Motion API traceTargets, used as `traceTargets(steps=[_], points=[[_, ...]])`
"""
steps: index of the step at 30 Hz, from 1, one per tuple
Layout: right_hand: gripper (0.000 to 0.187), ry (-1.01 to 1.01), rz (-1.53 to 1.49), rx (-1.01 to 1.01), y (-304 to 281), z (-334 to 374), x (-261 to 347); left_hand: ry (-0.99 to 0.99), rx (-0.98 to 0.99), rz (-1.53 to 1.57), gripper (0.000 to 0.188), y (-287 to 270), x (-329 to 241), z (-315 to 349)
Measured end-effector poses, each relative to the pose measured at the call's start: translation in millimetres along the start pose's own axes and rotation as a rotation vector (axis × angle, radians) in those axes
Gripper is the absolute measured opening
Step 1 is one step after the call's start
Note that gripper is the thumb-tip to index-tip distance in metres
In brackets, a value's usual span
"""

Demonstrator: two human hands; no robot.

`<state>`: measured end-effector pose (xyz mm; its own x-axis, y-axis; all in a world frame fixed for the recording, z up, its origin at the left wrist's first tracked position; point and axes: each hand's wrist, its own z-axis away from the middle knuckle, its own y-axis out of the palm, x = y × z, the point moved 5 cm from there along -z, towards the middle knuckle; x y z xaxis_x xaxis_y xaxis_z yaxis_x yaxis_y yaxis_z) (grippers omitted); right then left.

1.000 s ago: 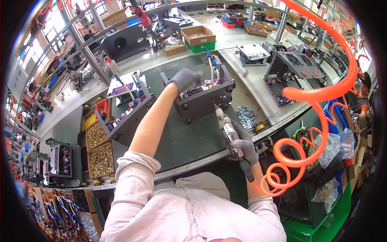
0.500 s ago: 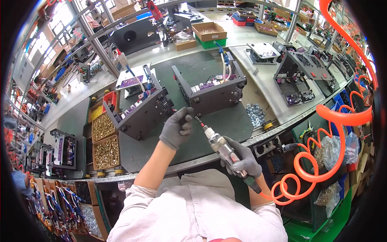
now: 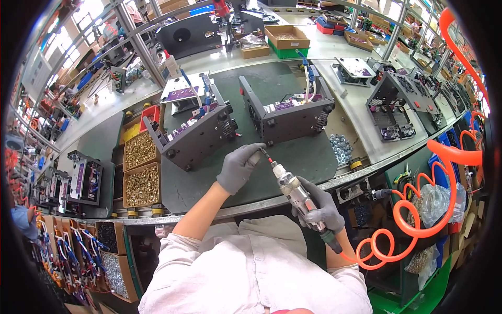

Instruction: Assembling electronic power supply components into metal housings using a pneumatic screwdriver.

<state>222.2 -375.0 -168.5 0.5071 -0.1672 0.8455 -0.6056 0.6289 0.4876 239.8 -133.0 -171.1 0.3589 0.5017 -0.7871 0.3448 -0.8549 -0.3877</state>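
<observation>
Wrapped in a grey glove, my right hand (image 3: 325,210) grips a silver pneumatic screwdriver (image 3: 294,189), its thin bit angled up and to the left. My left hand (image 3: 236,168), also gloved, has thumb and forefinger pinched together at the bit's tip. Whatever lies in that pinch is too small to make out. Just beyond the hands, two dark grey metal housings stand on a green mat (image 3: 230,199): a left housing (image 3: 196,142) turned at an angle and a right housing (image 3: 295,124). Purple circuit boards and blue-tipped cables show inside both.
Left of the mat are two boxes of brass-coloured fasteners, a front box (image 3: 141,186) and a rear box (image 3: 139,150). Silver nuts or screws (image 3: 341,148) lie in a tray at right. An orange coiled hose (image 3: 402,209) loops on the right. Another open housing (image 3: 395,107) stands farther right.
My left hand has moved to the bit's tip, and its loosely curled fingers have closed into a pinch there. The view has shifted slightly; my right hand still holds the screwdriver.
</observation>
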Motion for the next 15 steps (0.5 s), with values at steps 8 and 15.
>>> traceTargets(steps=[8, 15], points=[[0.104, 0.013, 0.033, 0.009, -2, 1, 0, 0.315, 0.054, -0.362, 0.03, -11, -15, -7], [0.105, 0.01, 0.075, -0.019, -2, 7, 5, 0.454, 0.219, -0.648, 0.04, -13, -30, -15]])
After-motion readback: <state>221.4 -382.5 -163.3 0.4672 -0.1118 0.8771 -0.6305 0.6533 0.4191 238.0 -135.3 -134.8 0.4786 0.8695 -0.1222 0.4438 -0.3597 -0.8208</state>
